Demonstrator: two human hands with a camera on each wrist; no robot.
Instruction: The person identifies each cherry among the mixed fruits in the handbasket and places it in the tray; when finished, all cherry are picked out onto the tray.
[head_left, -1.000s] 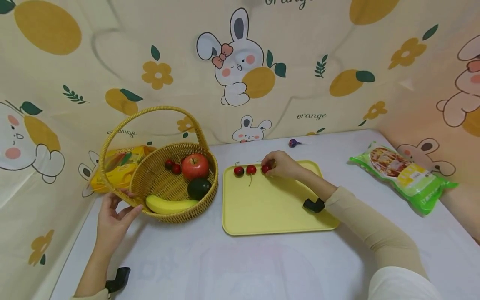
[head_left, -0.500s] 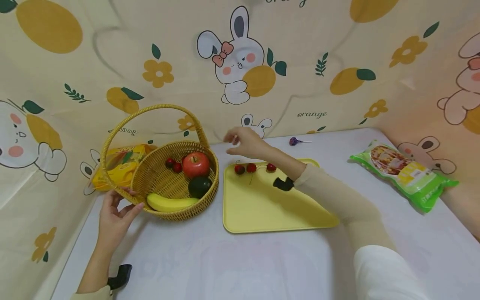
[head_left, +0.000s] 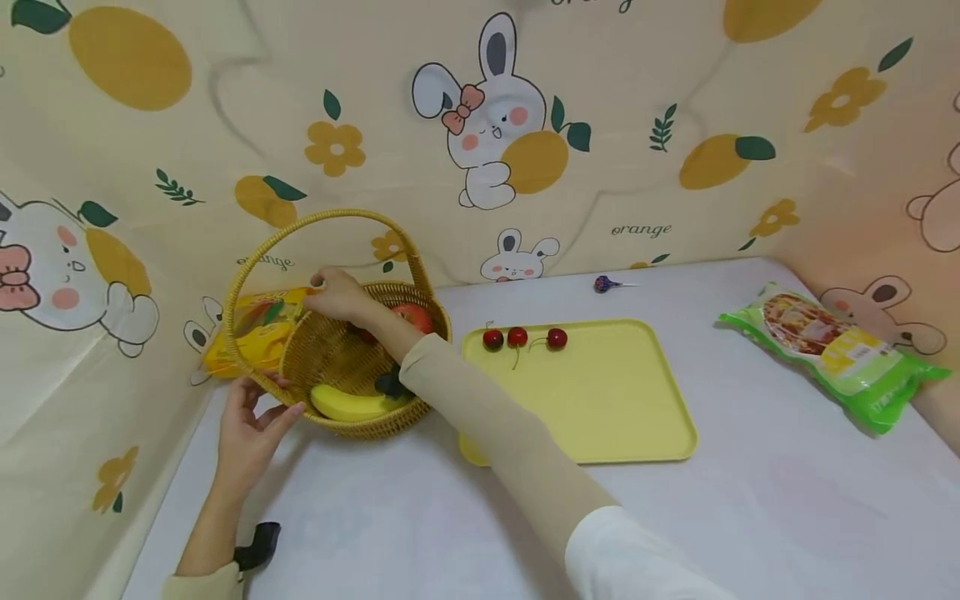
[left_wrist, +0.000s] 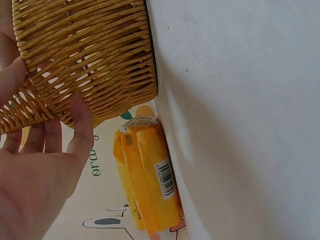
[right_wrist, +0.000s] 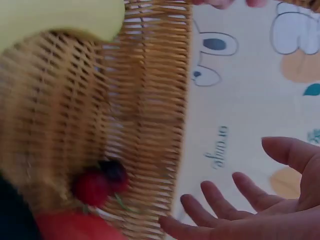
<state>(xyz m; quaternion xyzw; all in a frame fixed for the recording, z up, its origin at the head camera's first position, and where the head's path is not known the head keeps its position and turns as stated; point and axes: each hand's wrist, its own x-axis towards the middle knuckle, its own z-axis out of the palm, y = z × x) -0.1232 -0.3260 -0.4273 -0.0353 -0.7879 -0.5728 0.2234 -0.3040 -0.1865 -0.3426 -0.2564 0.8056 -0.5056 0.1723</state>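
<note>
My left hand (head_left: 251, 437) grips the rim of a wicker basket (head_left: 363, 431) near the foot of its tall handle, with thumb and fingers on the weave (left_wrist: 90, 50). Reaching across the basket, my right hand (head_left: 341, 297) hovers at its far left rim, fingers extended and holding nothing in the right wrist view. Inside lie a banana (head_left: 348, 405) and a red apple (head_left: 414, 316), partly behind the right arm. Two cherries (right_wrist: 92, 186) show in the right wrist view. A yellow bag (head_left: 251, 346) stands behind the basket, close to the right fingertips.
On a yellow tray (head_left: 600, 404) to the right lie three cherries with stems (head_left: 557, 339) along its far edge. A lollipop (head_left: 603, 284) lies behind the tray. A green food packet (head_left: 832, 350) is at the far right, by the patterned wall cloth (head_left: 600, 167).
My right hand has let go of a cherry on the tray and swept left over the basket to its far rim. The left hand stays on the basket.
</note>
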